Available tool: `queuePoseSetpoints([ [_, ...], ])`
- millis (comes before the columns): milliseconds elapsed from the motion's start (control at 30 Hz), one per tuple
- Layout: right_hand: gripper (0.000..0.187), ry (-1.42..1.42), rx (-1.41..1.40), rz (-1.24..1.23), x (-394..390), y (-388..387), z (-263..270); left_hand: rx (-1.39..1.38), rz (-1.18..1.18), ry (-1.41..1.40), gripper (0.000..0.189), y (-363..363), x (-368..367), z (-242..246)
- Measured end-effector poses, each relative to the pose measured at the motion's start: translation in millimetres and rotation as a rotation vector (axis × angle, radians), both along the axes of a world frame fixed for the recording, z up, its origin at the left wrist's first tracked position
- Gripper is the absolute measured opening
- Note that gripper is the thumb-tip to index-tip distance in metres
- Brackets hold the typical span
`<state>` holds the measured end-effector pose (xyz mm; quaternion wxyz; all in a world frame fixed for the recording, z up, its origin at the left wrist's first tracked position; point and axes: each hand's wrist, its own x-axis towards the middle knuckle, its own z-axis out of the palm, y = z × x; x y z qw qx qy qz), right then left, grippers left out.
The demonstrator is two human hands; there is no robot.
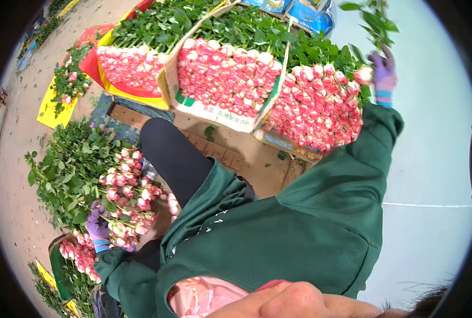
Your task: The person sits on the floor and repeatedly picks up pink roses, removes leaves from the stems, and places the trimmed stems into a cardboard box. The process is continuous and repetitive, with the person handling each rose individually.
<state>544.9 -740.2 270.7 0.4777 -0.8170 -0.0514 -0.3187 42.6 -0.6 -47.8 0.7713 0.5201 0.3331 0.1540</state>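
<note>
My left hand (97, 226), in a purple glove with a blue-striped cuff, is at the lower left, its fingers around the stem of a pink-and-white rose (118, 229). It lies over a loose heap of roses (126, 190) with leafy stems. At the upper right, my right hand (385, 73), gloved alike, holds a single rose (364, 76) by its stem, beside the packed roses; leaves show above the fingers, slightly blurred. In front of me, rows of roses (230, 77) stand packed with heads towards me, divided by printed woven sacks (216, 116).
A pale wall or panel (426, 159) runs along the right. Cardboard (216, 149) lies under the sacks, near my dark-clad knee. More roses (71, 79) lie on a yellow sheet (53, 109) at the left, with another bunch (79, 252) below my left hand. Fallen leaves dot the floor.
</note>
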Motion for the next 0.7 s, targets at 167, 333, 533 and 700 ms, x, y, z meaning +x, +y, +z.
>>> queuePoseSetpoints([
  [167,0.044,0.318,0.008,-0.175,64.8,-184.5,-86.3,0.037,0.092,0.039,0.054,-5.3,-5.1,10.4],
  [333,0.038,1.035,-0.176,-0.184,115.6,-252.5,-162.1,0.043,0.112,-0.008,0.048,-24.3,6.5,51.1],
  [533,0.044,1.015,-0.776,-0.379,116.7,-242.1,-141.5,0.015,0.047,-0.074,0.055,-33.5,8.0,57.6],
  [700,0.044,0.223,-1.02,-0.421,78.5,-37.7,-44.2,0.08,0.213,-0.122,0.048,-73.9,12.1,60.3],
])
